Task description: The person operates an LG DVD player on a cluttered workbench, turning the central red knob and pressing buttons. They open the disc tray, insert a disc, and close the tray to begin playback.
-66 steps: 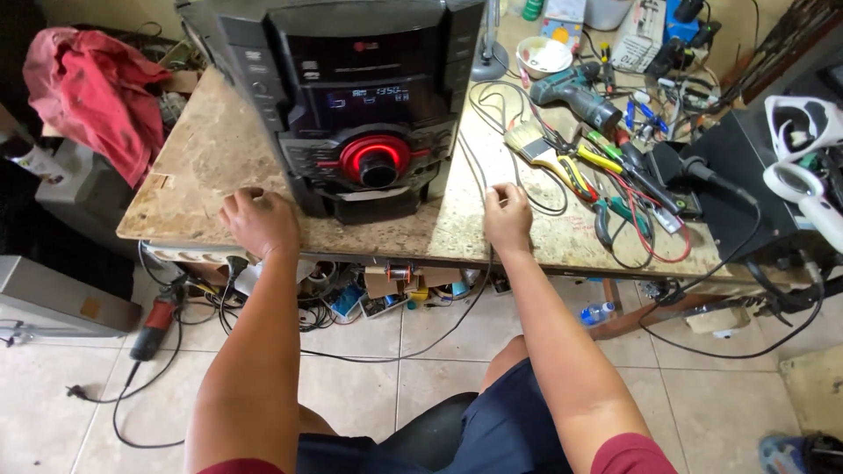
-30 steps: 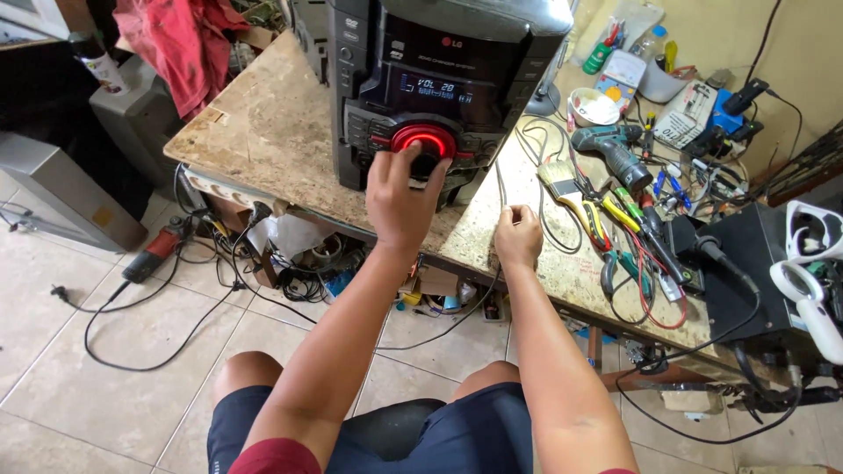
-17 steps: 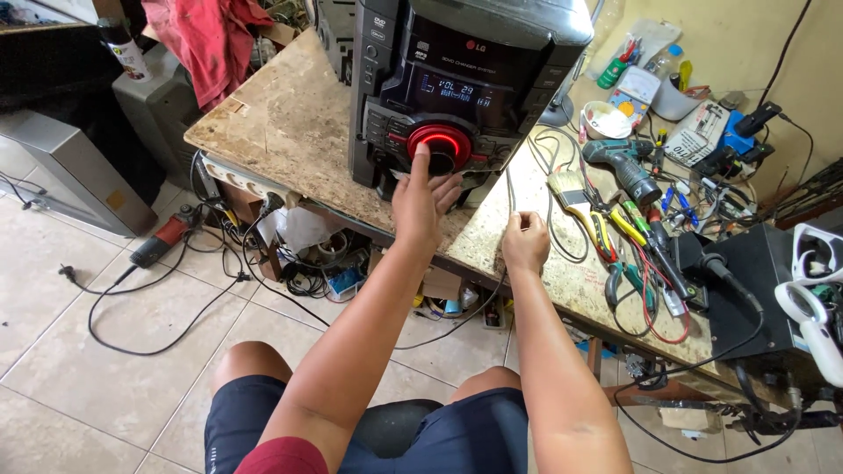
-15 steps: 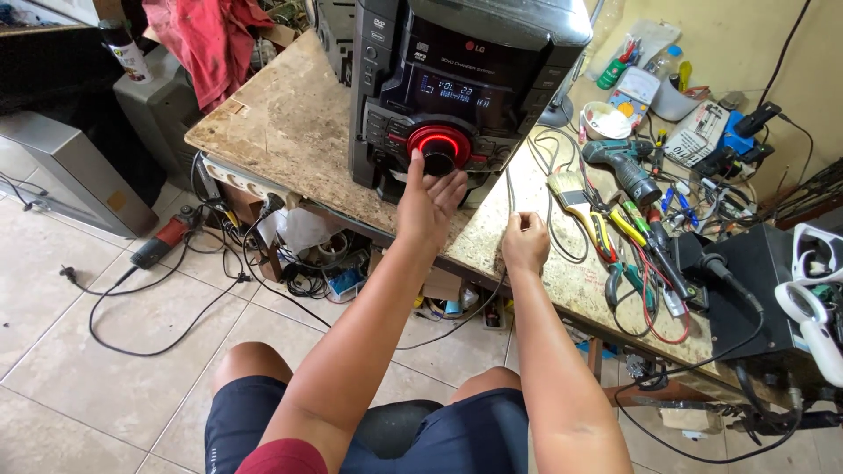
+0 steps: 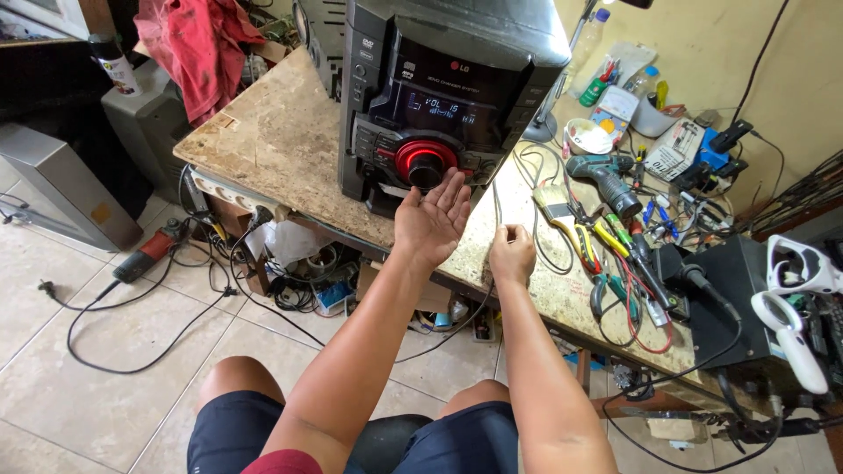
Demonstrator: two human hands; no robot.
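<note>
A black stereo unit [image 5: 439, 96] with a lit display and a red-ringed round knob [image 5: 425, 161] stands on a worn stone-topped workbench [image 5: 281, 140]. My left hand [image 5: 430, 218] is raised palm-up just below the knob, fingers spread, holding nothing; its fingertips are close to the knob. My right hand [image 5: 511, 253] rests on the bench to the right of the stereo, fingers curled in a loose fist beside thin black cables [image 5: 527, 211].
To the right lie a cordless drill [image 5: 604, 181], pliers and screwdrivers [image 5: 606, 241], a white cup [image 5: 587, 136] and a black box [image 5: 720, 307]. A red cloth [image 5: 198, 44] hangs at the back left. An angle grinder [image 5: 145, 254] and cords lie on the tiled floor.
My left hand left the bench edge, went to the red knob, then drew back and turned palm-up below it. The right hand stayed on the bench. The view shifted left.
</note>
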